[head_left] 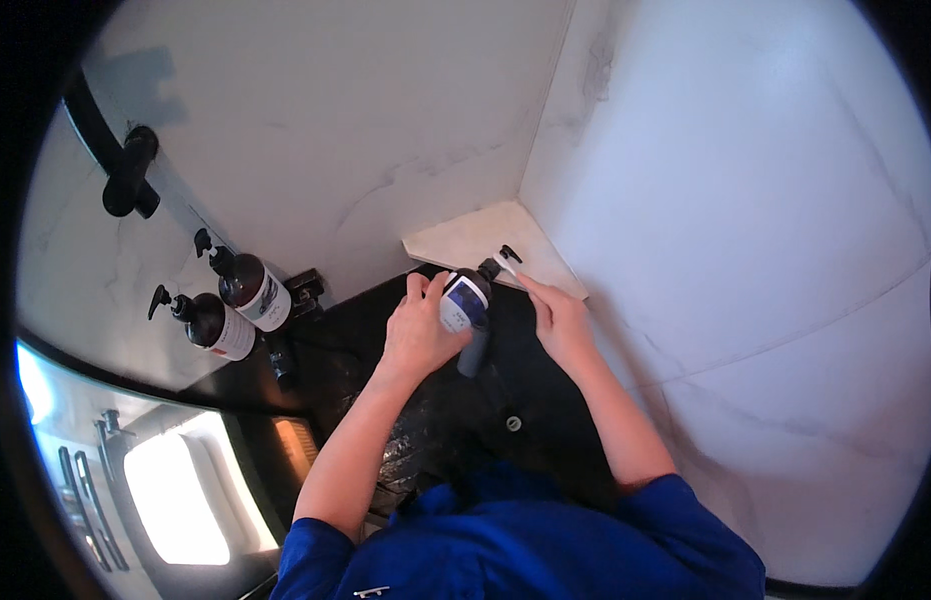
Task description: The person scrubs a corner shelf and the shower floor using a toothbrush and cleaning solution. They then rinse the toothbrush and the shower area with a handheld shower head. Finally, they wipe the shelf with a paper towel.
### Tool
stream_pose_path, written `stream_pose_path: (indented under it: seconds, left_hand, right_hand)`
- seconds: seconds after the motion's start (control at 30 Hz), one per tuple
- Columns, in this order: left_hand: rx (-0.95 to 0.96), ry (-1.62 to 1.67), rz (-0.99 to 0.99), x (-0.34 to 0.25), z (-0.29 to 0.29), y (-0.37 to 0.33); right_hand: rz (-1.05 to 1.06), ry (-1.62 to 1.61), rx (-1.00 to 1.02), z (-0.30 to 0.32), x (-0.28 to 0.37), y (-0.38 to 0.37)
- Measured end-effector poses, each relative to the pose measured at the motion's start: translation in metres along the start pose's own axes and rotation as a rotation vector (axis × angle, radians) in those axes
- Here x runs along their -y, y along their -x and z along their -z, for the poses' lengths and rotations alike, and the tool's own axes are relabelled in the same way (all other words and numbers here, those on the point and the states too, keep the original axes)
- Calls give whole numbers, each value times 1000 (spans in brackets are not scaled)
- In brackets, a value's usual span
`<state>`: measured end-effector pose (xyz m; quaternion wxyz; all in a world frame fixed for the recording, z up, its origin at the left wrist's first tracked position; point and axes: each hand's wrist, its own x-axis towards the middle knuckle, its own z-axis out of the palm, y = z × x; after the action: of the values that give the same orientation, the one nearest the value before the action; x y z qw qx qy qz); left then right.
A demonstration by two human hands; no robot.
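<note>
Pump bottle [467, 300], dark with a blue-and-white label, sits tilted between the person's two hands, just in front of the pale corner shelf [490, 232]. Its long axis slants from the lower left, where the base is partly hidden by the left hand [417, 333], up to the right, where the black pump head [510, 253] points toward the right hand [563, 328]. That slant seems the relation that matters most: the body is the left hand's, the pump end the right's. The left hand is closed around the body, fingers over the far side and thumb lower on the near side, so it has the firmer contact. The right hand is narrow, its fingertips at a small white piece [504, 264] beside the pump's neck; I cannot tell whether they grip it or merely touch it. From the left hand, the bottle lies directly to the right; from the right hand, it lies to the left and slightly up.
</note>
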<state>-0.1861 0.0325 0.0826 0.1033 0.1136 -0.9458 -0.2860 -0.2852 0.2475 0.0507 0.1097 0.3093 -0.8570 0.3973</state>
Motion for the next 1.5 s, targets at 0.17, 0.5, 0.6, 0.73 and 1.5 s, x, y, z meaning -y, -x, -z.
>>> stream_pose_path:
  seconds: [0.17,0.5,0.6,0.73,1.5]
  left_hand:
    - [-6,10,-1,1,-1,1]
    - [-6,46,-8,1,-1,3]
    - [17,49,24,2,-1,-1]
    - [63,87,49,3,4,-4]
    - [377,730,195,47,-11,-28]
  right_hand:
    - [-25,152,60,13,33,-1]
    - [91,332,100,7,17,-5]
    - [79,357,114,12,19,-9]
    - [56,351,170,21,27,-8]
    - [144,354,119,16,8,-11]
